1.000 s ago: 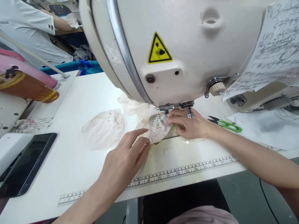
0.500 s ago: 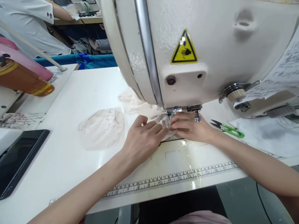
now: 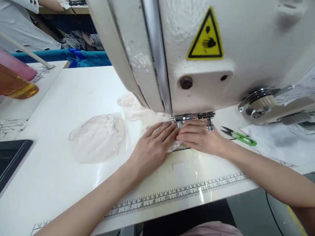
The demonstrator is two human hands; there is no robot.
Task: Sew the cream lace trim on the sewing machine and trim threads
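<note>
A piece of sheer cream lace fabric (image 3: pixel 172 147) lies under the needle area of a white sewing machine (image 3: pixel 197 91). My left hand (image 3: pixel 154 142) rests flat on this fabric, fingers stretched forward and nothing gripped. Close beside it, right of the needle area, my right hand (image 3: pixel 199 136) has its fingers together and pinches the fabric's edge; its thumb is mostly hidden. More gathered cream fabric (image 3: pixel 134 106) spreads behind the left hand. The needle and presser foot are largely covered by the machine head and my fingers.
Left of my hands lies a separate sheer fabric piece (image 3: pixel 98 137). Green thread snips (image 3: pixel 242 137) sit right, near white cloth (image 3: pixel 283 144). A printed ruler (image 3: pixel 177 195) runs along the front edge. A phone-like black device (image 3: pixel 12 160) and an amber bottle (image 3: pixel 17 83) are at left.
My left hand's curled fingers have straightened and flattened over the lace fabric. The right hand stays near the needle area, fingers closer to the left hand. The view has shifted nearer the machine.
</note>
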